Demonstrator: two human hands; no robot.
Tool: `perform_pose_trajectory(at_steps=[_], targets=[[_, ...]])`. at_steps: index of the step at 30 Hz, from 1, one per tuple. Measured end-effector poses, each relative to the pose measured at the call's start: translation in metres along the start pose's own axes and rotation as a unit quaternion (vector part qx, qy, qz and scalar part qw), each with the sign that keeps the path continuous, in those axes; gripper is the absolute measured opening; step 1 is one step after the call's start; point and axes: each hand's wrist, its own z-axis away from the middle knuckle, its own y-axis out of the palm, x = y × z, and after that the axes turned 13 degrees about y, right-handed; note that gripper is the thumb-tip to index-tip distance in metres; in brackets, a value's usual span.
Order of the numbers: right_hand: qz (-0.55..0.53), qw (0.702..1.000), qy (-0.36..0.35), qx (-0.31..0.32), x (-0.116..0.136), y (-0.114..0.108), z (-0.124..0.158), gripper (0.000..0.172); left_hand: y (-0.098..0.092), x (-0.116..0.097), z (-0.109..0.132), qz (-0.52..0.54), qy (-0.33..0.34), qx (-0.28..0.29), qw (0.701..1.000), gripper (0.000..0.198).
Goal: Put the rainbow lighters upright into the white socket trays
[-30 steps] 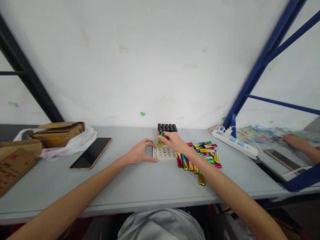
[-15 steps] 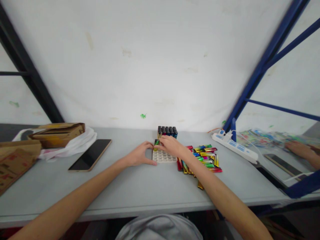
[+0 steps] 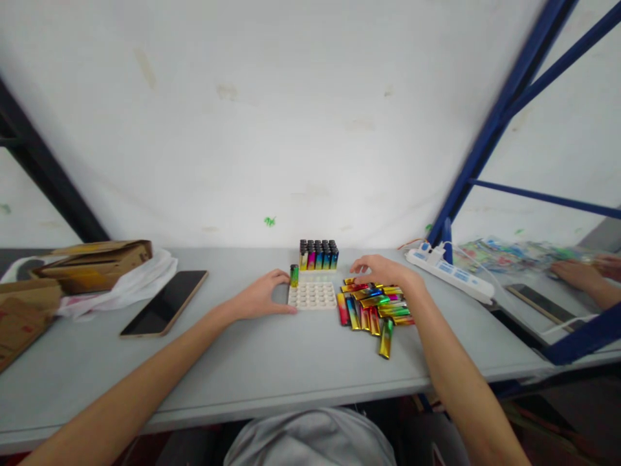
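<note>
1. No word, brand or number could be read anywhere in view
2. The nearer cardboard box (image 3: 24, 320), at the left edge, bore red printing, too blurred to make out as letters or a picture
3. A small green mark (image 3: 270, 221) stood low on the wall (image 3: 315, 129), just above the table; whether it was writing or a scribble could not be told
4. Fainter green marks showed on the wall farther left and right, equally unreadable
5. The white power strip (image 3: 453, 276) had blue patches along its top, any lettering too small to read
6. Any print on the pile of shiny coloured pieces (image 3: 372, 301) was likewise too small
</note>
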Motion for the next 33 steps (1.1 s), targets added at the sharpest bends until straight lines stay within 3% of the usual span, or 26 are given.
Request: perform_pose_trajectory(at_steps=[4,11,18,23,28,33], targets=[[-0.020,0.999,0.033,0.034,-0.006,0.004,-0.005,0.023,-0.001,0.001,0.000,-0.006,-0.001,-0.005,1.000,0.072],[-0.064,0.997,0.030,0.014,-0.009,0.012,-0.008,0.009,0.011,0.000,-0.002,-0.002,-0.009,-0.035,0.999,0.069],[-0.066,0.990,-0.007,-0.121,0.004,0.011,-0.003,0.022,0.027,-0.006,-0.011,-0.010,-0.024,-0.041,0.999,0.073],[-0.230,0.945,-0.053,-0.228,0.025,0.011,-0.008,0.036,0.030,-0.008,-0.013,-0.006,-0.025,-0.031,0.999,0.076],[-0.381,0.902,-0.057,-0.194,0.043,0.018,-0.008,0.050,0.026,-0.008,-0.011,0.001,-0.019,-0.038,0.999,0.072],[-0.474,0.873,-0.091,-0.072,0.066,0.032,-0.003,0.050,0.024,-0.011,-0.008,0.006,-0.023,-0.035,0.999,0.072]])
